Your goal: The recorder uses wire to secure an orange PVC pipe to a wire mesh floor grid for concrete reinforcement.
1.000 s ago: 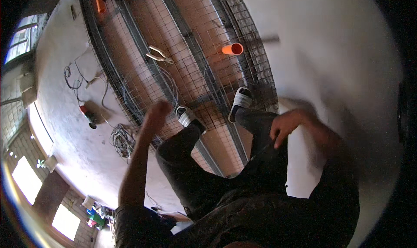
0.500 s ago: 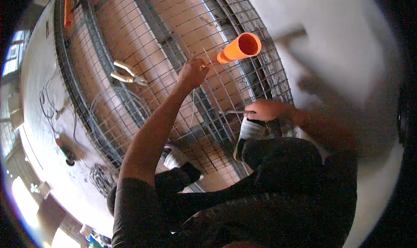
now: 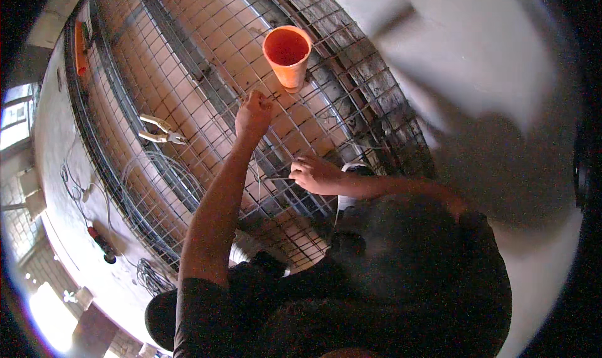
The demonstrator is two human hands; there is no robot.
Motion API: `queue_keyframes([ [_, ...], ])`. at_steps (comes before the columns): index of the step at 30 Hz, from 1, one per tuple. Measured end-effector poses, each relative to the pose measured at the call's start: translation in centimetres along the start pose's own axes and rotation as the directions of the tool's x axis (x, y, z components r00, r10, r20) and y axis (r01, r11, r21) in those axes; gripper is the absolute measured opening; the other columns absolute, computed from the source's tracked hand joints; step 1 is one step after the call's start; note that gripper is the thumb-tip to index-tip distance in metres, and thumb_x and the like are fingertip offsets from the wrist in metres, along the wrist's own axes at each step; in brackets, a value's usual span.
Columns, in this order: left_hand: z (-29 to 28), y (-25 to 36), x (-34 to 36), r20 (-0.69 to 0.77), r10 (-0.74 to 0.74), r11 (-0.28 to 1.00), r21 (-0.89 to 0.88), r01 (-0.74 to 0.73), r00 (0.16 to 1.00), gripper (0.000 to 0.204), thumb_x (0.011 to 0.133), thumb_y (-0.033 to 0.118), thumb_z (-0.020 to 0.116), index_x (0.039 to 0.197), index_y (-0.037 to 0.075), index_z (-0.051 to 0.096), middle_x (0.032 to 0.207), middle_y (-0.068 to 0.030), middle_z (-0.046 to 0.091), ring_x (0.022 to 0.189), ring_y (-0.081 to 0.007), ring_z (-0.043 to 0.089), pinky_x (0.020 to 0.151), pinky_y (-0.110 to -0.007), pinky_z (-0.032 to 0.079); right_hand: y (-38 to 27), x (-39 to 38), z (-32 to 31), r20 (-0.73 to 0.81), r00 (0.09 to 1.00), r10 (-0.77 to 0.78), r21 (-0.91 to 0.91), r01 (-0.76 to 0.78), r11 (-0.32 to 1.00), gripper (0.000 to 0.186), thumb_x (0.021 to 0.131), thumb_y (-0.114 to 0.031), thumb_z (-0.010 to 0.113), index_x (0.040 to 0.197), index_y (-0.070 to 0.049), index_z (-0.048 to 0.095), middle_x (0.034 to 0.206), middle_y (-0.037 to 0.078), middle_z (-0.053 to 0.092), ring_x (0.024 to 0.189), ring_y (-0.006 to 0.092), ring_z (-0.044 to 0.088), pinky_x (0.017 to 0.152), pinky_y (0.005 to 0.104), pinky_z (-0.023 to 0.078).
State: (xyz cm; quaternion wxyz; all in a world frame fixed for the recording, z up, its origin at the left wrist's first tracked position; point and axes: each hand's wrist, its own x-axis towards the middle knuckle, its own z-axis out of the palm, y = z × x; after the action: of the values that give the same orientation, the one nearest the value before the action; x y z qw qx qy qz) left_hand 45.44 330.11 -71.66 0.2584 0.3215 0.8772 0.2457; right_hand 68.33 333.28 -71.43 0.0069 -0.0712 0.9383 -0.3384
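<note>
My left hand (image 3: 254,114) is closed in a pinch at the rusty wire mesh (image 3: 207,101); what its fingers hold, if anything, is too small to make out. My right hand (image 3: 316,175) is lower and to the right, low over the mesh, gripping a thin metal rod (image 3: 280,179) that points left. Just beyond my left hand stands an orange plastic pipe (image 3: 290,66), its wide open end facing up. Pliers (image 3: 162,130) with pale handles lie open on the mesh to the left. A thin pale wire (image 3: 259,181) shows between my hands.
Metal beams (image 3: 169,28) run under the mesh. A loose coil of wire (image 3: 157,170) lies on it at left. On the pale floor are a red and black power tool (image 3: 100,244) and a cable bundle (image 3: 152,276). Another orange pipe (image 3: 80,47) lies far left. A white wall (image 3: 495,57) borders the right.
My right hand has moved left with the rod, closer to my left hand. My view has shifted, so the pipe and pliers appear farther left. My left hand stays pinched at the mesh.
</note>
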Motion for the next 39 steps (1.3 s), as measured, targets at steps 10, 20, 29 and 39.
queue_keyframes([
  [10,0.3,-2.3,1.4,-0.058,0.039,0.998,-0.048,-0.041,0.998,0.021,0.082,0.026,0.06,0.096,0.01,0.061,0.085,-0.0128,0.066,0.078,-0.0277,0.064,0.068,-0.038,0.049,5.7,4.5,-8.1,-0.27,0.787,0.555,-0.01,-0.578,0.816,0.037,0.083,-0.026,0.062,0.109,-0.001,0.05,0.087,0.015,0.062,0.08,0.0335,0.061,0.072,0.0444,0.049],
  [20,-1.9,-0.7,3.3,-0.053,0.058,0.993,0.108,-0.052,0.997,0.019,0.081,0.026,0.061,0.093,0.013,0.068,0.079,-0.0127,0.066,0.076,-0.0277,0.065,0.068,-0.038,0.049,9.7,3.6,-4.1,-0.229,0.736,0.637,0.328,-0.558,0.762,0.02,0.09,-0.016,0.052,0.105,-0.003,0.05,0.095,0.018,0.064,0.085,0.0361,0.062,0.073,0.045,0.049],
  [29,-1.5,-1.4,1.6,0.013,-0.049,0.997,0.056,0.049,0.999,0.02,0.082,0.026,0.061,0.095,0.013,0.067,0.086,-0.0116,0.067,0.08,-0.0286,0.064,0.072,-0.038,0.049,8.7,2.6,-4.8,-0.174,0.75,0.638,0.146,-0.621,0.77,0.017,0.089,-0.019,0.054,0.096,-0.004,0.056,0.086,0.014,0.066,0.078,0.0332,0.064,0.067,0.0432,0.05],
  [39,-1.4,-1.6,0.7,-0.007,-0.022,0.999,-0.028,0.022,1.0,0.022,0.082,0.026,0.062,0.098,0.013,0.066,0.089,-0.0133,0.067,0.083,-0.029,0.065,0.073,-0.039,0.05,8.9,2.9,-10.7,-0.327,0.673,0.664,0.349,-0.567,0.746,0.03,0.083,-0.023,0.066,0.103,-0.003,0.054,0.089,0.015,0.063,0.082,0.0276,0.063,0.071,0.0396,0.05],
])
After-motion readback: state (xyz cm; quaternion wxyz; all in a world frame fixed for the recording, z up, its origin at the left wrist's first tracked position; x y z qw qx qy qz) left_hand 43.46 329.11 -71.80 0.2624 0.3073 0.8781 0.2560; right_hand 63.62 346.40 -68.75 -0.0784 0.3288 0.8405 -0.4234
